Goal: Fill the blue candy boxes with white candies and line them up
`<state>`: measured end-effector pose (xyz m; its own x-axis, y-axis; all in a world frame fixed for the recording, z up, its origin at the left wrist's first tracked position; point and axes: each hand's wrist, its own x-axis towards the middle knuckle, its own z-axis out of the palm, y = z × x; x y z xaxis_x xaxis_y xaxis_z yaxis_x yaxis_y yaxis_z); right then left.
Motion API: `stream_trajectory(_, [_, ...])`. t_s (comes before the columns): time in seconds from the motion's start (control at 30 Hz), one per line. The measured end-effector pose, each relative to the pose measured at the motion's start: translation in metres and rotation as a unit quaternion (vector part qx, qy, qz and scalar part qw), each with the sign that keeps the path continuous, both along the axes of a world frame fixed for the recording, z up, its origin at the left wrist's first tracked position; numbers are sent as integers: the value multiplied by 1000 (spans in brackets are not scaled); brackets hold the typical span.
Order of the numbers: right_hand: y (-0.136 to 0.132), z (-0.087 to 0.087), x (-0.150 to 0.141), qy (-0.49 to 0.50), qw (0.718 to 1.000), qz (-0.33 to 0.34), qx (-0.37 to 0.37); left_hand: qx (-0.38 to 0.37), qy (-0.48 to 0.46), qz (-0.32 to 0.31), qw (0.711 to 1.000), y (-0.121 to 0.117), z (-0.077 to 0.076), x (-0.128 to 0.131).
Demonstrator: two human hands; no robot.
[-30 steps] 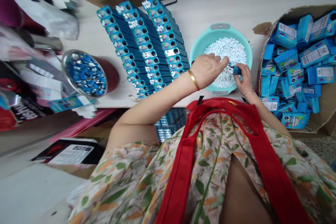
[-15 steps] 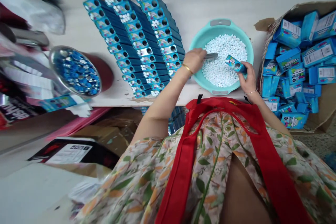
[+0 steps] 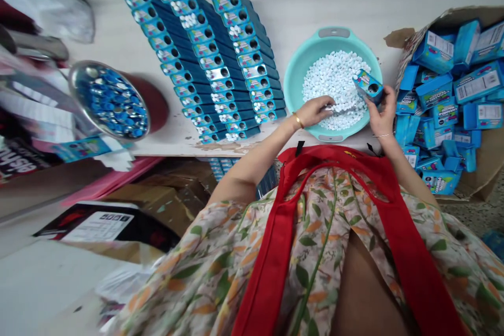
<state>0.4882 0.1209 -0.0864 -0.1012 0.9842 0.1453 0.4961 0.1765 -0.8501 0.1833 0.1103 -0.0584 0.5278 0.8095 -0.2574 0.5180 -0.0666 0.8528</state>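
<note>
A turquoise basin (image 3: 293,81) holds a heap of small white candies (image 3: 328,76). My left hand (image 3: 315,111) is over its near left side, fingers closed on a metal scoop whose end is sunk among the candies and mostly covered. At the basin's right side, my right hand (image 3: 382,113) grips a small blue candy box (image 3: 368,84), tilted over the candies. The round hole in that box is hard to make out at this angle.
Left of the basin, blue boxes (image 3: 247,44) stand stacked in three rows, some with white candies on their ends. A metal pot (image 3: 157,110) of blue wrapped sweets is farther left. A cardboard carton (image 3: 488,168) of blue boxes stands at right.
My left hand has moved right and nearer to me, and the scoop has gone down into the candies. My right hand has shifted slightly right and up with the box, turning it.
</note>
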Motion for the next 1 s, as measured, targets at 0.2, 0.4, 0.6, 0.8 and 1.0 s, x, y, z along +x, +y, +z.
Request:
stream_trajectory(0.2, [-6,21,-19,-13,999,28,-21,104,65,-23,992,15,89,-39])
stream_trajectory(0.4, [-15,15,-36,-8,995,93,-21,148,270,-76,948,27,156,4])
stream_trajectory(0.6, [-23,3,-42,23,994,103,-22,177,330,-90,923,13,197,19])
stream_trajectory(0.8, [-35,21,-54,48,985,159,-49,178,246,-58,951,9,159,-24])
stream_trajectory(1.0, [-39,55,-68,49,964,248,-80,126,189,-78,971,-27,122,-39])
